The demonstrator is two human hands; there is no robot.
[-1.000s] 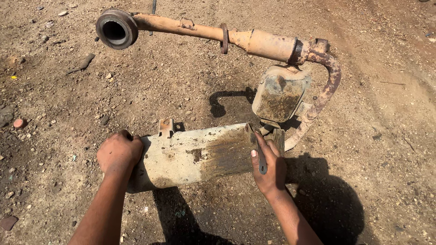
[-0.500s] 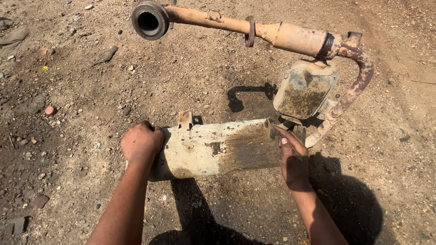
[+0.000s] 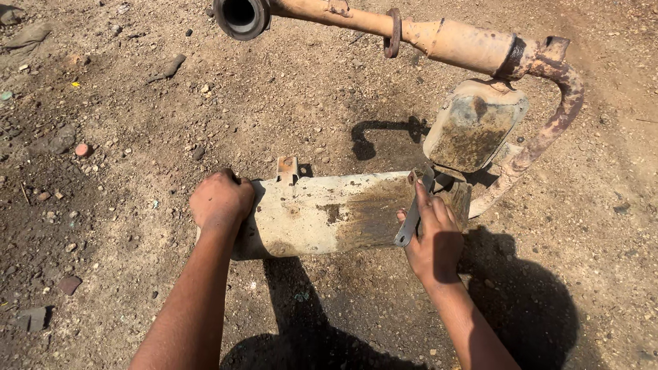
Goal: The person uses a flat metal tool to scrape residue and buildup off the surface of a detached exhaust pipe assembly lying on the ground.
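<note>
Two bare hands work a rusty cream metal muffler body (image 3: pixel 329 216) lying on gravelly dirt: left hand (image 3: pixel 221 199) closed over its end, right hand (image 3: pixel 433 240) gripping a grey flat spanner (image 3: pixel 413 216). Bracing hard with the left probably keeps the spanner seated.

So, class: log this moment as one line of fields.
left hand: grips muffler end | right hand: holds wrench against muffler | pipe: rusty, behind | ground: dirt, stones
</note>
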